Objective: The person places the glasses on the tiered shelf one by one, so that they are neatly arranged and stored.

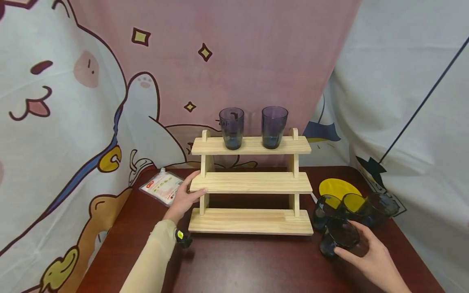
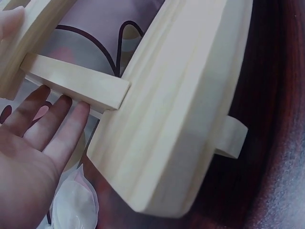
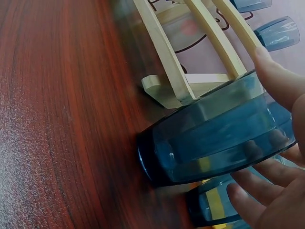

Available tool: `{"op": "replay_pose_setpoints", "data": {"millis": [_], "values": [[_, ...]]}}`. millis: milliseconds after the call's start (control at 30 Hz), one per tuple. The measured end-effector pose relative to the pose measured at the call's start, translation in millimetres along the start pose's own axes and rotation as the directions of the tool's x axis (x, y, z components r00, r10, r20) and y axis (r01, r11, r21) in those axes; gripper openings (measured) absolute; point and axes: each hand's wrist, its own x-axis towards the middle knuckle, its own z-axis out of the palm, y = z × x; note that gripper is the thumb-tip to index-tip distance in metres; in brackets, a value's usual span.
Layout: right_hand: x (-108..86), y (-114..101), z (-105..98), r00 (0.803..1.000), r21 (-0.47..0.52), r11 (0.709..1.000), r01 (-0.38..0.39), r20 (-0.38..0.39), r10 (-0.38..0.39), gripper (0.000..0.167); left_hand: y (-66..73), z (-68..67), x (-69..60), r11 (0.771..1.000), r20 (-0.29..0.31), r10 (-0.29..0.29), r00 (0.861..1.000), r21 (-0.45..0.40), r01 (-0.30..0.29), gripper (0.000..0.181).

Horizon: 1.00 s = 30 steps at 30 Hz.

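The right hand curls its fingers around a blue tumbler near the tabletop's right edge; the left hand seemingly grips the 3-tier wooden rack. Lift straight, clear of 3 neighbouring tumblers.

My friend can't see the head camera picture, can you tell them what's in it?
A person's right hand holds a dark glass near three others on a reddish table, and the left hand holds a three-shelf wooden stand. Two purplish glasses stand on its top shelf, before a cartoon backdrop.
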Motion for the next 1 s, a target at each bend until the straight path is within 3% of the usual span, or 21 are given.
{"op": "replay_pose_setpoints", "data": {"millis": [733,1000], "values": [[-0.1,8.1,11.3,0.995,0.086,0.994,0.071,-0.078,-0.064,0.098,0.4,-0.6,0.4,1.0,-0.002,0.009,1.0,0.015,-0.009,0.074],[0.2,4.6,11.5,0.996,0.081,0.996,0.041,-0.079,-0.034,0.098,-2.6,-0.3,0.3,1.0,-0.008,0.015,1.0,0.024,-0.015,0.076]]}}
